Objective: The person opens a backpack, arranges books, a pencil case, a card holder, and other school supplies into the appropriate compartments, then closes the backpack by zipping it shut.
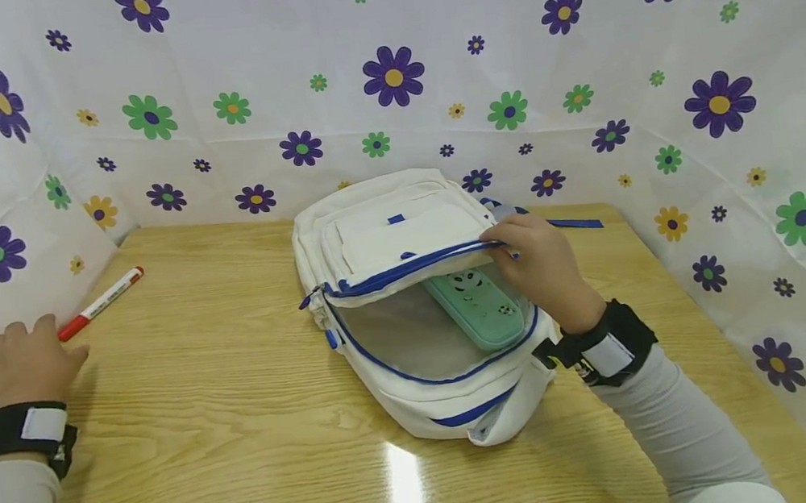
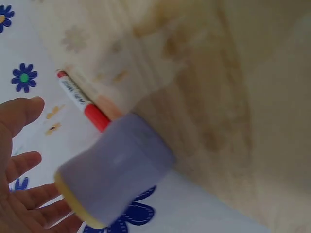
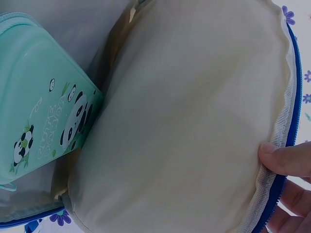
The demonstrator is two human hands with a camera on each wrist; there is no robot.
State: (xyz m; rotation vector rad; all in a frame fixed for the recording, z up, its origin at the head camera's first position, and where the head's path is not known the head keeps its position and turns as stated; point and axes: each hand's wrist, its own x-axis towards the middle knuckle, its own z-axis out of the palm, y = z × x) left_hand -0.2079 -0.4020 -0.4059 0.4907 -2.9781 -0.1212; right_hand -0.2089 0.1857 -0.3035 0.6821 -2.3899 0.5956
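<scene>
A white backpack (image 1: 401, 227) with blue zips lies on the table, its main compartment gaping. My right hand (image 1: 539, 267) pinches the zipped edge of its raised flap (image 3: 194, 116), thumb on the inner side. Inside sits a mint-green pencil case (image 1: 477, 309) with panda drawings, seen also in the right wrist view. At the far left, my left hand (image 1: 27, 360) has its fingers spread. Close to those fingers is a lavender object with a yellow rim (image 2: 114, 170); its kind is unclear, and the hand hides it in the head view. A red-and-white marker (image 1: 100, 303) lies just beyond.
Flower-printed white cloth (image 1: 433, 111) rises behind and along both sides of the wooden table (image 1: 195, 433). A blue strap end (image 1: 575, 223) sticks out behind the backpack, and a white strap (image 1: 510, 419) hangs at its near side.
</scene>
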